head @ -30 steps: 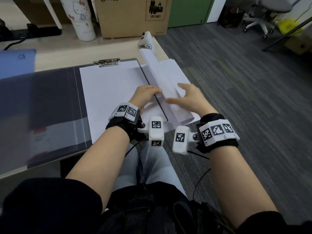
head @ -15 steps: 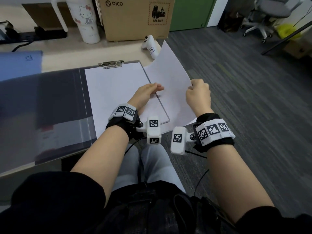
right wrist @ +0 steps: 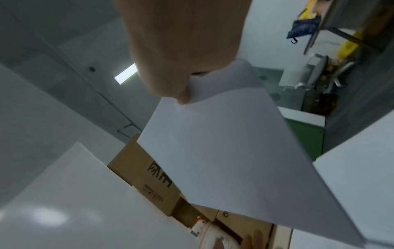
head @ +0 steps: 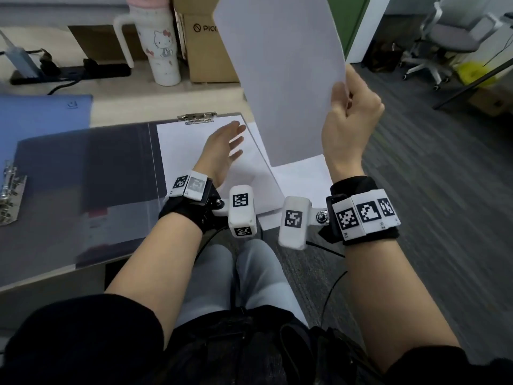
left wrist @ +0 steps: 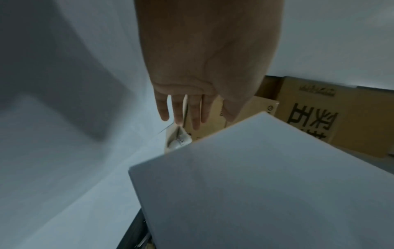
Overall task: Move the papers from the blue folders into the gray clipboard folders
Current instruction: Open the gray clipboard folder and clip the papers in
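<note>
Our right hand (head: 350, 118) pinches the right edge of a white sheet (head: 280, 76) between thumb and curled fingers and holds it upright in the air, above the right side of the gray clipboard folder (head: 83, 176). In the right wrist view the same hand (right wrist: 183, 50) grips that sheet (right wrist: 224, 151) at its near corner, the paper slanting away from it. Our left hand (head: 222, 151) is spread, fingers straight and slightly apart, over the white paper (head: 188, 157) that lies on the clipboard folder's right panel; we cannot tell whether the palm touches the paper or hovers just above it. In the left wrist view the straight fingers (left wrist: 179, 111) point away with the raised sheet (left wrist: 255, 185) low in front of them.

The clipboard folder lies open on the desk (head: 125, 98), its metal clip (head: 197, 118) at the far edge of the right panel, just beyond our left fingertips. More loose white papers (head: 302, 176) lie just right of the folder, under the raised sheet, reaching over the desk edge. A blue folder (head: 41, 115) lies behind the clipboard folder's left panel, partly under it. A ring-binder mechanism (head: 9, 195) shows at the folder's far left. Behind the folder stand a white tumbler (head: 162, 48) with a cartoon cat and a cardboard box (head: 205, 51). Well right of the folder, across the gray carpet, is an office chair (head: 449, 37)
</note>
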